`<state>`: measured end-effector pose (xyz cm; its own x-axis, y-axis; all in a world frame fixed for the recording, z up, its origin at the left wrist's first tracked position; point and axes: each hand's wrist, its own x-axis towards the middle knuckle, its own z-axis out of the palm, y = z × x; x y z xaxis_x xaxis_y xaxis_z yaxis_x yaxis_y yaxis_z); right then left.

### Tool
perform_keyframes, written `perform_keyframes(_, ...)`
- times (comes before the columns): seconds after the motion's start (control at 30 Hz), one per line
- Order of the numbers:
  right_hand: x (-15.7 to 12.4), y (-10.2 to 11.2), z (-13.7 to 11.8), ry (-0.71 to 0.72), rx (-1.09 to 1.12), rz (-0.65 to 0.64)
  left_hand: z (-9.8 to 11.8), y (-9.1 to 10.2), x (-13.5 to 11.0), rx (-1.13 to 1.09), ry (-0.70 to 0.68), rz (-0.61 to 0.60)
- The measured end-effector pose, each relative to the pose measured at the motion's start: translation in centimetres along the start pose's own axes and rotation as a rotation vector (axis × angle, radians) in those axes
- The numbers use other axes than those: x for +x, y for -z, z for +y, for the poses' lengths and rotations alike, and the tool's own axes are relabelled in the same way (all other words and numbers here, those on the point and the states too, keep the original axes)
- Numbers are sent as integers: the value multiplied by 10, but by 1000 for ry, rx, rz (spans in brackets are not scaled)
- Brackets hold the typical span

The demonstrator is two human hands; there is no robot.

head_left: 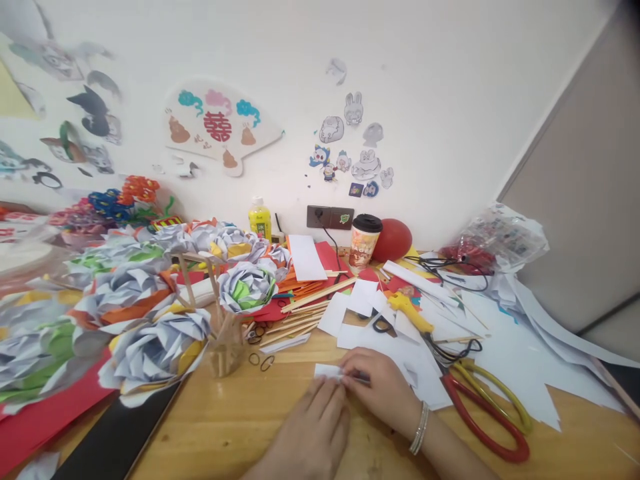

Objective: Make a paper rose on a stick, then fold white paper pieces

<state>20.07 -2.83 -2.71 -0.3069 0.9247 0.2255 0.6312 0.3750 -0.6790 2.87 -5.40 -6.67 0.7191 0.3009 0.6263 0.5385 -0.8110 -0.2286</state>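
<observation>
A small white piece of paper (325, 370) lies on the wooden table, partly covered by my fingers. My left hand (314, 427) presses its fingertips, held close together, onto the near edge of the paper. From the right, my right hand (381, 383), with a bracelet at the wrist, pinches the other end of the paper; the fingers hide that end. White paper sheets (370, 340) lie just beyond my right hand. Large scissors (493, 417) with red and yellow handles rest to the right of it.
Several folded-paper flowers (157, 347) fill the left side. A clear cup (223, 353) holding sticks stands near wooden sticks (295, 323). Behind are a yellow bottle (260, 221), a lidded paper cup (364, 243) and a red balloon (395, 239). A yellow-handled tool (411, 312) lies right.
</observation>
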Motion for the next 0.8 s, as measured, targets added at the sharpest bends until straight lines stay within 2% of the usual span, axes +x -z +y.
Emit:
perform_keyframes(0.17, 4, -3, 5, -31, 3, 29, -2, 4, 0, 79, 34, 18)
perform_keyframes(0.3, 5, -5, 6, -47, -6, 64, -4, 10, 3, 99, 17, -110)
perform_keyframes(0.5, 7, -9, 9, -12, -59, 106, -7, 12, 2, -6, 71, -277)
perform_keyframes(0.63, 8, -9, 10, -31, -73, 83, -9, 14, 3, -29, 93, -330)
perform_keyframes(0.8, 9, -10, 12, -31, -64, 78, -9, 14, 3, -56, 115, -320)
